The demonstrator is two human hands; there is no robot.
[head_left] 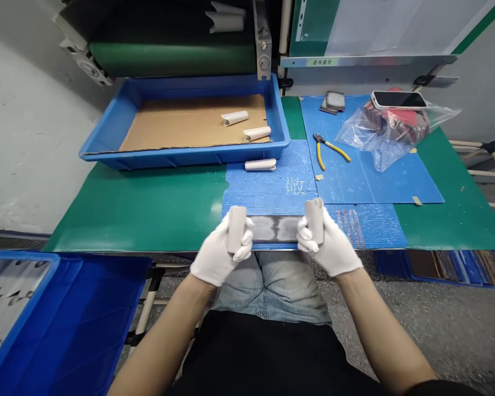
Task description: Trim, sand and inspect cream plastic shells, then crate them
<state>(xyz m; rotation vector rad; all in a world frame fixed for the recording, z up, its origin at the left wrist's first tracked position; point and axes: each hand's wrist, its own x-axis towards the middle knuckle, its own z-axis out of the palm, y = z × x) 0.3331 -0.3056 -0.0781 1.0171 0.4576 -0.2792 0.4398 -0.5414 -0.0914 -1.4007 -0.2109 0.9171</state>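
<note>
**Left hand** [215,247]: white fabric glove, fingers closed around one upturned end of the strip. **Right hand** [329,242]: same glove, same closed hold on the opposite end.

**Pale curled strip** [274,228]: held flat between the hands, across the near part of the **blue mat** [268,187] at the front of the bench, both ends standing up. The middle shows a dark grey sheen (material cannot be told from here). Handling, judged: probably light and thin, but springy, with a likely tendency to roll back once let go. The raised ends offer the surest hold; the sheen may prove slick.

Nearby: **loose curled piece** [260,164], lying on the mat just ahead of the hands. **Blue tray** [181,159], lined with **corrugated cardboard** [169,126], holding **two curled pieces** [246,125], apparently of the same kind.

Further out: **yellow-handled pliers** [330,148] on a second **blue mat** [396,181]; **smartphone** [398,99] resting on a **clear plastic bag** [379,132] with red contents (not identifiable). **Green bench top** [132,209] beneath it all. **Blue bin** [66,324], down at the person's left, beyond the bench edge (contents partly seen, pale and curled).
</note>
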